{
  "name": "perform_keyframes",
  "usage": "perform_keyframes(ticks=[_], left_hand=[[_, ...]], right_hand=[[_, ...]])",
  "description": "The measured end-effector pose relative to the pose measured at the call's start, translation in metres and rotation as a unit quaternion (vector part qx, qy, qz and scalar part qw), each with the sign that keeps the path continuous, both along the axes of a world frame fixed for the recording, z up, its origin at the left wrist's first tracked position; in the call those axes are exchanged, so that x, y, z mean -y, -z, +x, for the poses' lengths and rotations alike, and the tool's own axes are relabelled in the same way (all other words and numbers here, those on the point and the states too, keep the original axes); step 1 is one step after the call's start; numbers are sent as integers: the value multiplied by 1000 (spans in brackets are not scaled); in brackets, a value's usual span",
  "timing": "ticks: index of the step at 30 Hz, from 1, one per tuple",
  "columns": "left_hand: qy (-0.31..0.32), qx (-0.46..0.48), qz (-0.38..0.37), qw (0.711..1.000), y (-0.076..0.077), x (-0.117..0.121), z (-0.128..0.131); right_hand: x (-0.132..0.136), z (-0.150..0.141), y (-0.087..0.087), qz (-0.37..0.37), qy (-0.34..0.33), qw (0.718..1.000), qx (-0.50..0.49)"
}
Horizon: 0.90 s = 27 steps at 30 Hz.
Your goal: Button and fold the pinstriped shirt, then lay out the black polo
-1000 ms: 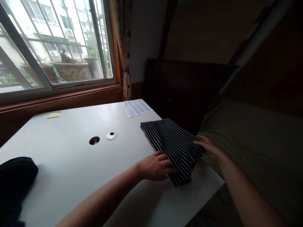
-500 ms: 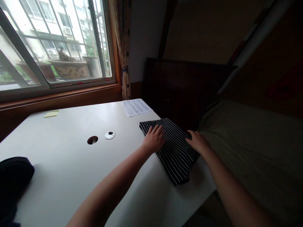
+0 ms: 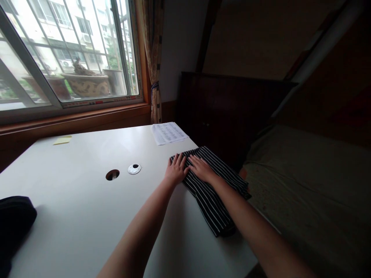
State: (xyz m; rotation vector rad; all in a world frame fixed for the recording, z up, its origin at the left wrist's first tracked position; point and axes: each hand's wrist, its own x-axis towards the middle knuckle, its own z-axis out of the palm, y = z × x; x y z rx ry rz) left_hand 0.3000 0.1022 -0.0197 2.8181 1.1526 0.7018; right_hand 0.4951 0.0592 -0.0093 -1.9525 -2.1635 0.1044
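A folded black garment with white stripes (image 3: 210, 197) lies at the right edge of the white table (image 3: 95, 224); its exact kind I cannot tell. My left hand (image 3: 176, 169) rests on its far left corner, fingers spread. Close beside it, my right hand (image 3: 201, 168) lies flat on the striped cloth with fingers stretched out. My right forearm crosses above the garment and hides part of its near right side. Neither hand grips anything.
Dark cloth (image 3: 16, 224) lies at the table's left. Printed sheets (image 3: 169, 133) and a yellow sticky note (image 3: 62, 140) are toward the back. The tabletop has a round hole (image 3: 112, 175) and a silver grommet (image 3: 134, 168). A bed (image 3: 313, 185) stands to the right.
My left hand moved from the garment's near left side to its far left corner. My right hand left the right edge and came across beside the left one.
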Motion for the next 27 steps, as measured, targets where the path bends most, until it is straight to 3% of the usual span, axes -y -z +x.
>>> perform_keyframes(ticks=[9,15,20,24,27], left_hand=[[5,7,-24,1000,2,-6,-1],[11,16,-40,999,2,-7,-1],[16,29,-49,998,-4,-5,-2],[55,45,-23,997,-21,26,5],[158,37,6,987,-32,70,20]], right_hand=[[30,60,-1,-8,99,995,-15],[81,98,8,-36,201,976,-70],[128,110,18,-45,253,961,-104],[148,108,21,-41,258,958,-121],[153,104,20,-35,262,956,-130]])
